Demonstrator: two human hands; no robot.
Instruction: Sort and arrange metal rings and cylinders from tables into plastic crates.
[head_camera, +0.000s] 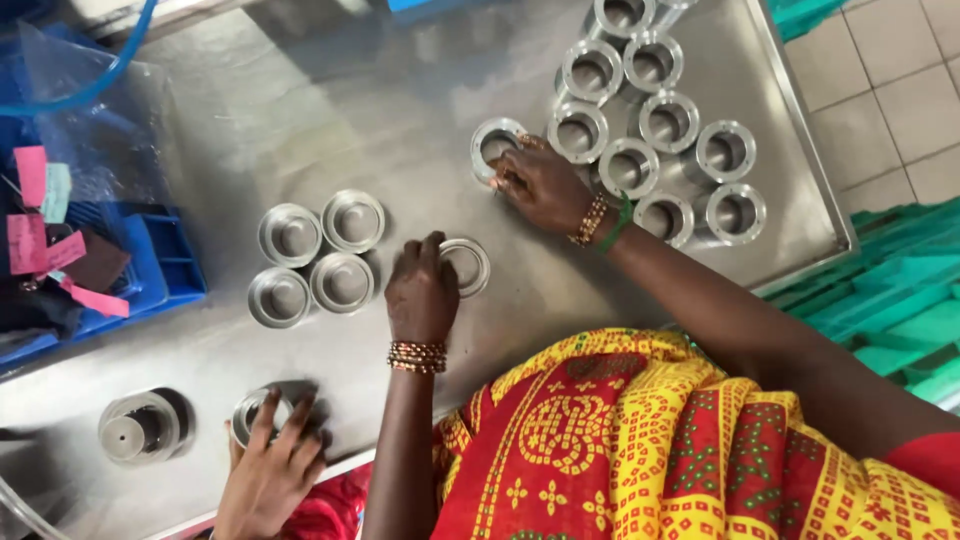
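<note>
Just right of left hand (421, 290), touching, 1 metal ring (468, 266)

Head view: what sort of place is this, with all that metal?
Most likely a factory or machine-shop workbench. Many identical machined metal rings stand in batches on a steel table, and a blue crate sits beside them. The left hand and right hand each grip a ring.
</note>
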